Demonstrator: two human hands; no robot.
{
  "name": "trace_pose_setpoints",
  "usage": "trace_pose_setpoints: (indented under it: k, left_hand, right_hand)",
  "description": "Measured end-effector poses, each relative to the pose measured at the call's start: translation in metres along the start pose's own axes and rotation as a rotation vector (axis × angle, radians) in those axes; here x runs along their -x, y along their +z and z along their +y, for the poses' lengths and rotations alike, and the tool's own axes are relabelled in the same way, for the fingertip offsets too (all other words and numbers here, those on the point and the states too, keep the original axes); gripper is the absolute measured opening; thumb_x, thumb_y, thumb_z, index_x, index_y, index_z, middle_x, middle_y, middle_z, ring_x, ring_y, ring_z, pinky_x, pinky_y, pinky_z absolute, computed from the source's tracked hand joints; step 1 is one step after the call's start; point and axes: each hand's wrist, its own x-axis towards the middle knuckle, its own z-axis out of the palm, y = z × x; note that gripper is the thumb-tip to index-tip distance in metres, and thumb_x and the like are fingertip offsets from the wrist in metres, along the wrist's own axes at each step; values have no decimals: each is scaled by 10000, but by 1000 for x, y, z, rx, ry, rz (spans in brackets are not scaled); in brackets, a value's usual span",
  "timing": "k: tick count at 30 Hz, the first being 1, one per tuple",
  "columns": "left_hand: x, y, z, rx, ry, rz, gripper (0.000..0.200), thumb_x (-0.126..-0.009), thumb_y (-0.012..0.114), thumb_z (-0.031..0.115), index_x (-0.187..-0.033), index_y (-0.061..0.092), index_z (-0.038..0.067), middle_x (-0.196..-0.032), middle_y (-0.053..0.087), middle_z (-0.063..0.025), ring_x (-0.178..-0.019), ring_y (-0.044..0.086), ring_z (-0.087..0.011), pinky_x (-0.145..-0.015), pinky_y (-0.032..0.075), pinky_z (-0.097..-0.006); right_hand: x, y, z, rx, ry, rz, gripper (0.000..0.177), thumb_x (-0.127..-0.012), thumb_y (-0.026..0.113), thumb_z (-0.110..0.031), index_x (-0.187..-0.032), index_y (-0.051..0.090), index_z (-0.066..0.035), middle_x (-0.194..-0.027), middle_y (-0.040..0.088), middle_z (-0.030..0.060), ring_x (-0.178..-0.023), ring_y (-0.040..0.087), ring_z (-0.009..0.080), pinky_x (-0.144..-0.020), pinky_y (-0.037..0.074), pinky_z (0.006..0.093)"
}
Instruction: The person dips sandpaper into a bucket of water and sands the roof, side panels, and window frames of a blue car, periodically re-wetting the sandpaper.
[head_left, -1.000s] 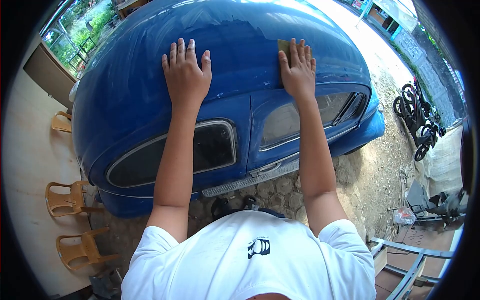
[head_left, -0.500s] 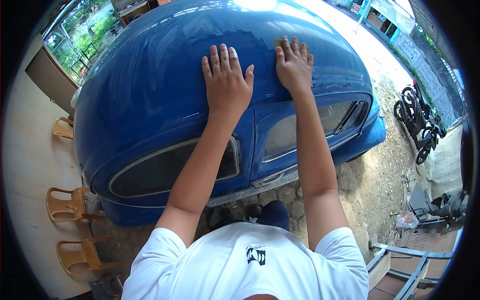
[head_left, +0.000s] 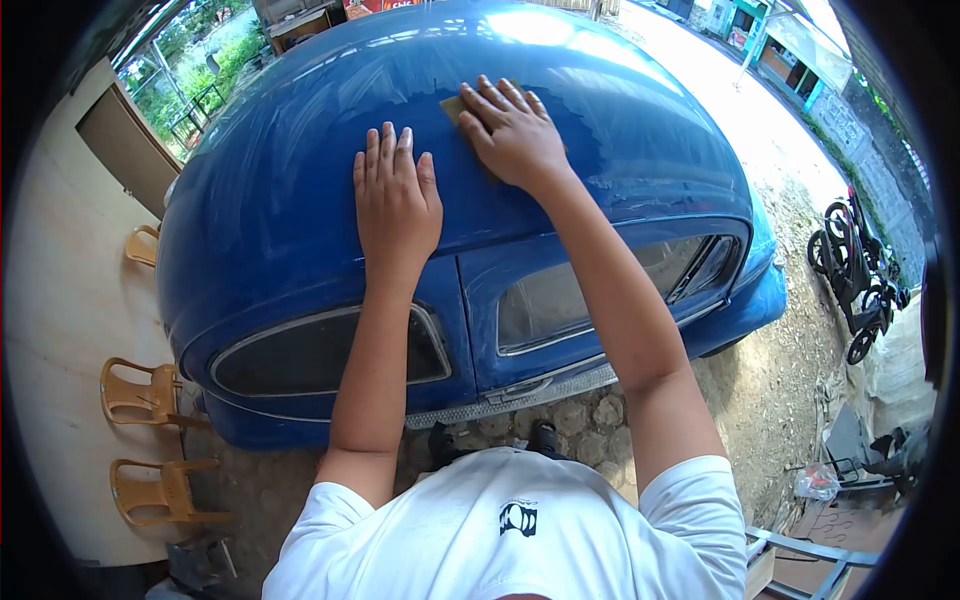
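My right hand (head_left: 515,135) presses a tan piece of sandpaper (head_left: 453,108) flat against the roof of a blue car (head_left: 290,190); a corner of the sheet shows beyond the fingers and the rest is hidden under the palm. To its left, my left hand (head_left: 397,205) lies flat on the same roof, fingers stretched out, holding nothing. Around both hands the paint looks darker and wet, with pale streaks farther out. The side windows (head_left: 330,352) and door are below my forearms.
Tan plastic chairs (head_left: 140,392) stand by the wall at left. On the right are a parked motorcycle (head_left: 845,260), a plastic bag (head_left: 818,481) and a metal frame (head_left: 815,560). Stone paving (head_left: 590,425) lies between me and the car.
My right hand has slid left across the roof with the sandpaper, its fingers now angled left. My left hand has shifted a little left and lower in view. The camera view has moved slightly.
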Motion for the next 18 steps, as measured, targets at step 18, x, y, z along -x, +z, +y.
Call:
trace_pose_setpoints:
  k: [18]
  left_hand:
    - [-21, 44, 131, 223, 66, 57, 346, -1120, 480, 182, -1390, 650, 47, -1531, 588, -218, -1519, 455, -393, -1279, 330, -502]
  right_hand:
    - [27, -18, 77, 22, 70, 54, 613, -1114, 357, -504, -1646, 451, -216, -1723, 398, 74, -1613, 313, 328, -1323, 185, 514]
